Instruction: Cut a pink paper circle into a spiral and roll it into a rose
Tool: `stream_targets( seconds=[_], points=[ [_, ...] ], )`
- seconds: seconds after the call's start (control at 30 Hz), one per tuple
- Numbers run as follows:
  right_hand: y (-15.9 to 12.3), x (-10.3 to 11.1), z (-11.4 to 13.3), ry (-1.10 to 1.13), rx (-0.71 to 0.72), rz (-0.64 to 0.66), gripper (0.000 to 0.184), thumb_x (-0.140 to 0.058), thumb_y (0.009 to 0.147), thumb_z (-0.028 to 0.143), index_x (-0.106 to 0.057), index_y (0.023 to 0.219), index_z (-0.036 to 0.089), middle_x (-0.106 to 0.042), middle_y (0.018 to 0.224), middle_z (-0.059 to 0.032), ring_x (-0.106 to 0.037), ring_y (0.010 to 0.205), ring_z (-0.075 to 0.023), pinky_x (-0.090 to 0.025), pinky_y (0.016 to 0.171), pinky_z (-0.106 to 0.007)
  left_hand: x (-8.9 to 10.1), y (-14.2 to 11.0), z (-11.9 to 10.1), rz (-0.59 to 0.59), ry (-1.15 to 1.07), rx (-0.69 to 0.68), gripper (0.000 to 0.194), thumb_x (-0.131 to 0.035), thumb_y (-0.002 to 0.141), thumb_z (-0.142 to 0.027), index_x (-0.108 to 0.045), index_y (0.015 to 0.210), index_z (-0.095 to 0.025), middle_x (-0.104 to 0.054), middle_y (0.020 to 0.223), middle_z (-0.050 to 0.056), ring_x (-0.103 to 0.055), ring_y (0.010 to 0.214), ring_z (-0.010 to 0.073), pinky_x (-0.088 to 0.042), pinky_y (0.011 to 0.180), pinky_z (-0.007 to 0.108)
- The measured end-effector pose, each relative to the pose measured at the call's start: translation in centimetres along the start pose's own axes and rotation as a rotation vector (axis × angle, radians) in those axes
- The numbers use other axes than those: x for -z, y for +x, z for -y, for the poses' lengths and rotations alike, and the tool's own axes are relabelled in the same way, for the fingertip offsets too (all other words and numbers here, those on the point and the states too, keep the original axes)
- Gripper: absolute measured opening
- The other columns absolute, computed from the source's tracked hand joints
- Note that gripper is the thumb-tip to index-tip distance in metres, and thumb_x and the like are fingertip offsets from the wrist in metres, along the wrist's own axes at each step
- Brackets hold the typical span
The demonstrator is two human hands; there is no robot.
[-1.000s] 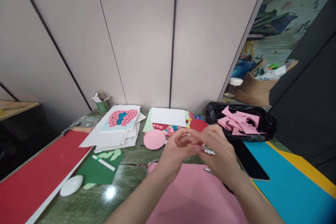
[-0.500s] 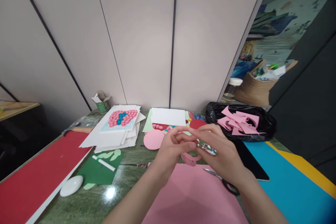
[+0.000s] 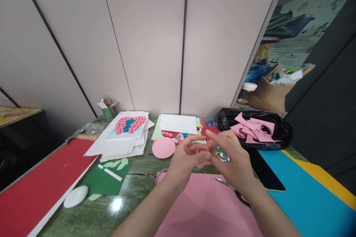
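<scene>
Left hand point(image 3: 183, 164) curled, pinching curled pink paper strip point(image 3: 200, 164) between fingertips; right hand point(image 3: 233, 164) gripping same strip, fingers meeting left's. Strip held above table, near far edge of pink paper sheet point(image 3: 205, 207). Scissors point(image 3: 231, 187) on sheet, below right hand. Pink paper circle point(image 3: 164, 148) beyond, left of hands.

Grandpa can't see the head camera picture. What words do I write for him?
A left hand and right hand meet at a small pink paper strip over a green table. A large pink sheet and scissors lie nearby, with a pink circle, pink-and-blue picture and black bag of pink scraps beyond.
</scene>
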State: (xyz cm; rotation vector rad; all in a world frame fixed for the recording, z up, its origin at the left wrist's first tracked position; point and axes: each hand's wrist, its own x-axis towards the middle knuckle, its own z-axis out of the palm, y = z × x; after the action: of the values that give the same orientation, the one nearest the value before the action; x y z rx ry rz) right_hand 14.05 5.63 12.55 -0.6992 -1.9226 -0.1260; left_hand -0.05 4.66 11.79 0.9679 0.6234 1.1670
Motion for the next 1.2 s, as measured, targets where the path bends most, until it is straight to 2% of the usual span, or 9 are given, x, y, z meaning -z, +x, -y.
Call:
stream_targets(
  seconds=[0.17, 0.37, 0.5, 0.83, 0.93, 1.03, 1.2],
  points=[
    [0.2, -0.1, 0.2, 0.007, 0.026, -0.002, 0.056, -0.053, 0.079, 0.005, -0.048, 0.128, 0.031, -0.058, 0.067, 0.0007, -0.046, 0.067, -0.0171, -0.044, 0.061, -0.031, -0.3, 0.0, 0.4, 0.026, -0.067, 0.022, 0.038, -0.075, 0.063, -0.024, -0.060, 0.098, -0.018, -0.061, 0.075, 0.002, -0.057, 0.064, 0.0134, -0.046, 0.062, 0.029],
    [0.1, -0.2, 0.1, 0.020, 0.037, 0.007, 0.054, -0.054, 0.079, 0.006, -0.048, 0.128, 0.030, -0.059, 0.069, 0.0003, -0.047, 0.068, -0.0171, -0.045, 0.062, -0.032, -0.4, -0.1, 0.4, -0.008, -0.073, 0.022, 0.033, -0.074, 0.064, -0.021, -0.059, 0.094, -0.018, -0.058, 0.073, 0.000, -0.054, 0.064, 0.0113, -0.041, 0.056, 0.023],
    [0.1, 0.3, 0.1, 0.044, 0.017, 0.068, 0.052, -0.054, 0.081, 0.010, -0.048, 0.128, 0.030, -0.063, 0.076, -0.0012, -0.053, 0.074, -0.0180, -0.048, 0.066, -0.033, -0.2, -0.1, 0.1, -0.001, -0.061, -0.023, 0.029, -0.073, 0.065, -0.017, -0.060, 0.092, -0.018, -0.057, 0.069, -0.001, -0.052, 0.064, 0.0093, -0.038, 0.056, 0.020],
    [0.0, 1.1, 0.2, 0.102, 0.005, 0.225, 0.057, -0.057, 0.082, 0.008, -0.044, 0.130, 0.034, -0.065, 0.082, -0.0004, -0.054, 0.086, -0.0186, -0.051, 0.073, -0.034, 0.3, -0.7, -1.1, 0.010, 0.178, -0.095, 0.027, -0.069, 0.065, -0.012, -0.062, 0.090, -0.019, -0.056, 0.073, 0.001, -0.053, 0.063, 0.0122, -0.040, 0.049, 0.021],
    [0.0, 0.9, 0.1, 0.121, 0.028, 0.200, 0.059, -0.056, 0.082, 0.007, -0.042, 0.132, 0.034, -0.065, 0.079, 0.0008, -0.054, 0.084, -0.0181, -0.050, 0.073, -0.034, 0.3, -0.8, -1.4, 0.025, 0.230, -0.122, 0.024, -0.068, 0.067, -0.013, -0.062, 0.089, -0.018, -0.057, 0.072, 0.001, -0.052, 0.062, 0.0118, -0.038, 0.046, 0.020],
    [0.1, 0.6, 0.0, 0.086, 0.029, 0.101, 0.060, -0.058, 0.080, 0.007, -0.043, 0.131, 0.034, -0.065, 0.079, 0.0002, -0.054, 0.080, -0.0182, -0.050, 0.070, -0.034, 0.2, -0.6, -1.3, 0.012, 0.224, -0.130, 0.028, -0.069, 0.069, -0.018, -0.060, 0.095, -0.019, -0.062, 0.078, 0.003, -0.055, 0.066, 0.0130, -0.041, 0.050, 0.021],
    [0.1, 0.0, -0.3, 0.013, 0.081, -0.053, 0.065, -0.061, 0.076, 0.004, -0.042, 0.132, 0.033, -0.065, 0.073, 0.0001, -0.053, 0.075, -0.0194, -0.047, 0.071, -0.037, -0.1, -0.3, -0.4, -0.031, 0.047, -0.077, 0.034, -0.071, 0.069, -0.020, -0.056, 0.099, -0.018, -0.063, 0.081, 0.004, -0.057, 0.073, 0.0135, -0.044, 0.063, 0.025]
  ],
)
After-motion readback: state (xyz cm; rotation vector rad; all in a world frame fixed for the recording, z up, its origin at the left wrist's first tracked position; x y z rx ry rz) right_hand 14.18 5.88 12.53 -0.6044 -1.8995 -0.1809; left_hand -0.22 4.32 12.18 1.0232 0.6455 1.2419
